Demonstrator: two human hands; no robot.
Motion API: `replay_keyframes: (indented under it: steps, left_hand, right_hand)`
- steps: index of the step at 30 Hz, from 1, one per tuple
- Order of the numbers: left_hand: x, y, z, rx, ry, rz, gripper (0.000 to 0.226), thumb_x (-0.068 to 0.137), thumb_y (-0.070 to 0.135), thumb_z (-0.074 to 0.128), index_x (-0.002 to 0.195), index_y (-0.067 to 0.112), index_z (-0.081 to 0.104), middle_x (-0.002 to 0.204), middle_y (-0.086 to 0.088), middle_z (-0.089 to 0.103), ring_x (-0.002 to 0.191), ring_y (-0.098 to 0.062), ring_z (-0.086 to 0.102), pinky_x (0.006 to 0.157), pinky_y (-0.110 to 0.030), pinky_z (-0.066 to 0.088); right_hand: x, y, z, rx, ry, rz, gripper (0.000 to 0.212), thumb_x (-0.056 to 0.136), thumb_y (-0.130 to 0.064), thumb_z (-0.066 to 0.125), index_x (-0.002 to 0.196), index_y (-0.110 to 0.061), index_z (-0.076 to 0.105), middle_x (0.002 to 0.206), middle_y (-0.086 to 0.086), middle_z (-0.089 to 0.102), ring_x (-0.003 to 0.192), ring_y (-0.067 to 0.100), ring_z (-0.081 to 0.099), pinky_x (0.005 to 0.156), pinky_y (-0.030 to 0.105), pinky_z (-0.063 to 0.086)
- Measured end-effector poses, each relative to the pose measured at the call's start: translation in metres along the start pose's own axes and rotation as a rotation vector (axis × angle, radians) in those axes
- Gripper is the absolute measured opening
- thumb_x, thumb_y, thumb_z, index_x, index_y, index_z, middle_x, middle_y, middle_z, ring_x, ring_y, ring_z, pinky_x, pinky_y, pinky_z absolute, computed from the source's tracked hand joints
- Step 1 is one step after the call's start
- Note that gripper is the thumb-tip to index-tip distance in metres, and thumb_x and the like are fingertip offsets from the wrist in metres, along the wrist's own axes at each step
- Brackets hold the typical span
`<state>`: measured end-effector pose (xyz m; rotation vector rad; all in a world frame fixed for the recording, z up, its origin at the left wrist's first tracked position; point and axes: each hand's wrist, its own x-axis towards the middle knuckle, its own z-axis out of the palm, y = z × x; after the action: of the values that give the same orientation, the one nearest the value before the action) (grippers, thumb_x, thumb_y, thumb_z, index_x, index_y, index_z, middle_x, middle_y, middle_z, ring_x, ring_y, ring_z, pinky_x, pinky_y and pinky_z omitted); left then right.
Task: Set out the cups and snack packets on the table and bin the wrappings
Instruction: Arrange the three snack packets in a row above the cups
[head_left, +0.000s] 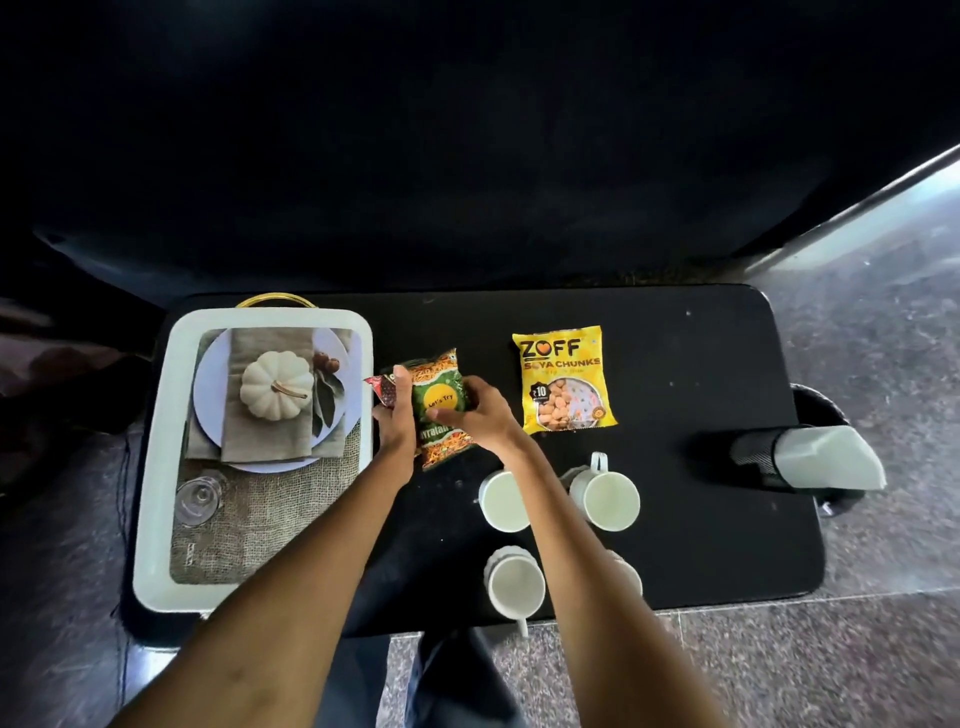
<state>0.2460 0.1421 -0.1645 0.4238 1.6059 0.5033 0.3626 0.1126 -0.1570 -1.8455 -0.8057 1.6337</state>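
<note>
A green and orange snack packet (441, 400) lies on the black table (701, 519), just right of the white tray. My right hand (475, 413) grips its right side. My left hand (397, 415) rests at its left edge and holds a small red wrapper (378, 391). A yellow soya chunks packet (563, 379) lies flat further right. Three white cups stand near the front: one (503, 501) partly under my right forearm, one (605, 499) to its right, one (514, 584) nearest me. Behind my right forearm shows a bit of another white thing (631, 574), mostly hidden.
The white tray (156, 467) with a gold handle fills the table's left end; its printed base shows a pumpkin, plate and cloth. A black mesh bin (753, 457) lies tipped at the right end with white wrapping (831, 460) in its mouth. Grey floor surrounds the table.
</note>
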Motion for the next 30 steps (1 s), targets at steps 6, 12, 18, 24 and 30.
replay_keyframes:
  steps: [6,12,18,24,30]
  left_hand:
    - [0.003,0.002,0.005,0.186,-0.128,0.026,0.1,0.068,0.067,0.06,0.144,0.009,0.029,0.143,-0.014,0.047,0.13,-0.029,0.047,0.113,-0.045,0.036]
    - [0.014,-0.007,0.016,0.369,0.087,0.134,0.077,0.066,0.037,0.082,0.129,0.012,0.046,0.13,-0.006,0.056,0.12,-0.023,0.053,0.087,-0.025,0.04]
    - [0.02,-0.006,0.039,0.499,0.218,0.217,0.081,0.065,0.046,0.08,0.129,0.01,0.047,0.132,-0.013,0.057,0.124,-0.031,0.051,0.103,-0.041,0.043]
    - [0.002,-0.017,0.063,0.865,0.536,0.476,0.09,0.077,0.043,0.068,0.147,0.009,0.022,0.15,-0.018,0.03,0.134,-0.037,0.032,0.101,-0.052,0.034]
    - [0.001,-0.037,0.074,1.116,0.42,0.598,0.074,0.092,0.038,0.05,0.151,0.015,0.011,0.158,-0.021,0.009,0.145,-0.04,0.011,0.111,-0.059,0.022]
  right_hand:
    - [-0.003,0.005,-0.027,0.181,0.159,-0.095,0.054,0.073,-0.016,0.08,0.112,-0.012,0.044,0.098,0.001,0.064,0.09,0.021,0.066,0.076,0.032,0.058]
    - [-0.008,0.015,-0.09,0.155,0.639,-0.114,0.053,0.078,-0.022,0.074,0.119,-0.012,0.043,0.087,-0.013,0.06,0.08,0.008,0.061,0.066,0.017,0.048]
    - [-0.014,0.046,-0.17,-0.053,0.819,0.046,0.048,0.084,-0.026,0.068,0.12,-0.011,0.04,0.102,0.001,0.063,0.094,0.025,0.062,0.074,0.029,0.043]
    - [-0.01,0.068,-0.214,-0.429,0.758,0.222,0.049,0.09,-0.028,0.056,0.131,-0.008,0.038,0.13,0.015,0.051,0.121,0.035,0.049,0.1,0.05,0.036]
    - [-0.014,0.064,-0.231,-0.709,0.771,0.132,0.061,0.093,-0.024,0.05,0.147,-0.015,0.022,0.15,0.018,0.029,0.137,0.035,0.029,0.106,0.054,0.03]
